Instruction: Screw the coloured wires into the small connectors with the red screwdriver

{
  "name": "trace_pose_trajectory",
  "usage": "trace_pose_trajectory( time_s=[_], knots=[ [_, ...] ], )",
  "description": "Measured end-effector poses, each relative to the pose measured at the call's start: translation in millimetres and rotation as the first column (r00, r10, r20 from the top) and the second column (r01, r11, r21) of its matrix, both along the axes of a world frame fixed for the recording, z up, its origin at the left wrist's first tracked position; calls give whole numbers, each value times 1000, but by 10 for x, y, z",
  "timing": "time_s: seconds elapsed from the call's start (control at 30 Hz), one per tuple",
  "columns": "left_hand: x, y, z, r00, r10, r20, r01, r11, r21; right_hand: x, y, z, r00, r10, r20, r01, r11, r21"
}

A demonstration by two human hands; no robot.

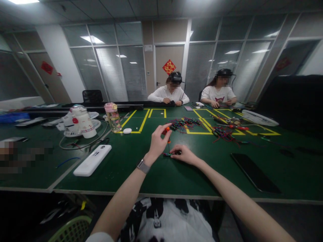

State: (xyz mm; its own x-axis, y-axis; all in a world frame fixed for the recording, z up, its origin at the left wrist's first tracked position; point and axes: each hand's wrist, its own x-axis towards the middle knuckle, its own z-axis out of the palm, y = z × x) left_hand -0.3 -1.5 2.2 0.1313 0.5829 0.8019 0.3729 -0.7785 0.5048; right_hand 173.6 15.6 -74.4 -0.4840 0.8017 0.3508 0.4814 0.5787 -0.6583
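My left hand (158, 139) is closed around the orange-and-black handle of a screwdriver (168, 141). The screwdriver stands upright, its thin shaft pointing down at a small green terminal block (167, 155) on the table. Whether the tip touches the block I cannot tell. From the right, my right hand (185, 154) pinches the end of this block and rests low on the green tabletop. Beyond both hands lies a pile of small connectors with red and blue wires (186, 124). A second wire bundle (224, 133) lies farther right.
A white power bank (93, 160) and a pink-lidded bottle (113, 117) stand to the left, near a white kettle-like vessel (84, 122). At the right lies a black phone (254, 172). Yellow tape (143, 121) marks the green table (202, 181). Two people sit across it.
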Motion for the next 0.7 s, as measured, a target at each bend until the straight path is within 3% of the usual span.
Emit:
trace_pose_trajectory(
  time_s=[0.13, 0.33, 0.57, 0.7],
  knots=[
    [3, -37, 24, 1000, 11, -25, -12, 1000, -15, -4, 4, -9, 1000, -10, 10, 11, 1000, -5],
    [13, -26, 19, 992, -127, -4, 127, 992, -6, -9, 4, -21, 1000, 0, -6, 0, 1000, 3],
    [8, -39, 26, 1000, -5, 13, 4, 1000, 29, -15, -6, -11, 1000, -18, -3, 18, 1000, -5],
    [9, -47, 30, 998, -60, -9, 60, 998, 7, -18, -12, 1, 1000, -9, -2, 9, 1000, -4]
  ],
)
